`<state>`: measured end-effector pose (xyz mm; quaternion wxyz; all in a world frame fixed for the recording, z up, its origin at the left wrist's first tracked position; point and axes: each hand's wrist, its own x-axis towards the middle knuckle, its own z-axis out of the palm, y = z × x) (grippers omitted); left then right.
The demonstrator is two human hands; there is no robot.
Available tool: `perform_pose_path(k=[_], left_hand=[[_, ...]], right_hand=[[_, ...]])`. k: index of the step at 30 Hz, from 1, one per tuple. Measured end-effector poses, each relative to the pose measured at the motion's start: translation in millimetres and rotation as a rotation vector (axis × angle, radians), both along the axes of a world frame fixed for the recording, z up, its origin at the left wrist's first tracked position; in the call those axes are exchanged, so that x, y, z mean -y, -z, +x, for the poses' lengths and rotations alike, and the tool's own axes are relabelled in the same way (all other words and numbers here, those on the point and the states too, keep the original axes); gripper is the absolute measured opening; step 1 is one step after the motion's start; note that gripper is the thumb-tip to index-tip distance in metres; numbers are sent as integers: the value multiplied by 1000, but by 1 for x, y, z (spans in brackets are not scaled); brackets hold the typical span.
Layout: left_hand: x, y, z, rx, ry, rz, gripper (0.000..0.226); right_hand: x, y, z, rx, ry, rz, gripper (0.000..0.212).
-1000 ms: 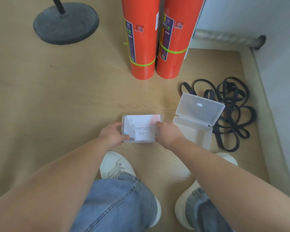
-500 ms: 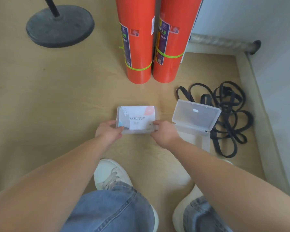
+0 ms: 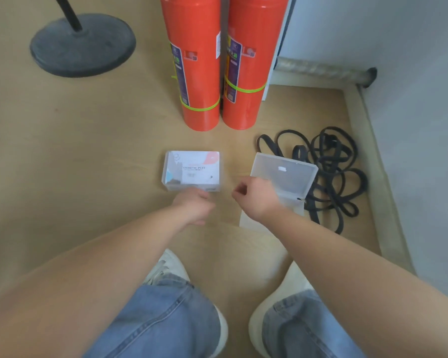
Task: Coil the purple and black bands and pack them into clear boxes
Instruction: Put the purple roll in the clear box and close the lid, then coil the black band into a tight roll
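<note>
Two clear boxes sit on the floor [image 3: 88,151]: closed box [image 3: 192,171] just beyond the empty, loosely curled left hand [image 3: 194,205], likely packed; open box [image 3: 285,175] beneath the empty, relaxed right hand [image 3: 254,196], awaiting the black bands [image 3: 331,161] tangled rightward

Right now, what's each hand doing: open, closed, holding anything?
Left hand: at the closed box's near edge, fingers hidden; cannot tell.
Right hand: fingers loosely curled, holding nothing; open.

You're in a plain indoor workroom or office corner: wood-look floor [image 3: 88,151], two red extinguishers [image 3: 199,60] by a grey wall [image 3: 398,47], a stand base [image 3: 83,45].
</note>
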<state>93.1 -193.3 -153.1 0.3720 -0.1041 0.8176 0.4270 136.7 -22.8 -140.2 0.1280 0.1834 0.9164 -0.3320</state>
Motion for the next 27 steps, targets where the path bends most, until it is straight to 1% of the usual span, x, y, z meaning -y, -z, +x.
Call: perform_pose_path(k=[2, 5, 7, 9, 11, 14, 16, 20, 22, 24, 27], left_hand=[[-21, -11, 12, -49, 90, 12, 28], [-45, -22, 25, -133, 238, -5, 28], [-56, -26, 29, -179, 322, -29, 32], [-65, -27, 31, -222, 411, -80, 40], [-69, -26, 31, -267, 476, -115, 44], [-70, -19, 30, -279, 493, -120, 47], [-69, -15, 31, -256, 490, -123, 48], [-67, -7, 29, -279, 483, -157, 47], [-68, -7, 24, -309, 450, -181, 45], [-71, -6, 20, -332, 404, -172, 44], [-77, -4, 19, -359, 392, -160, 41]], right_hand=[[-23, -6, 16, 33, 47, 56, 16], [-57, -10, 40, 122, 132, 145, 20], [-73, -10, 53, 141, 203, 180, 21], [-86, -11, 65, 108, 274, 202, 24], [-94, -11, 73, 101, 321, 185, 26], [-98, -7, 82, 168, 337, 16, 30], [-96, -3, 83, 163, 313, -74, 35], [-92, 4, 70, 143, 202, -159, 44], [-92, 9, 65, 126, 189, -187, 45], [-97, 13, 62, 98, 208, -142, 43], [-114, 20, 63, 54, 217, 133, 38]])
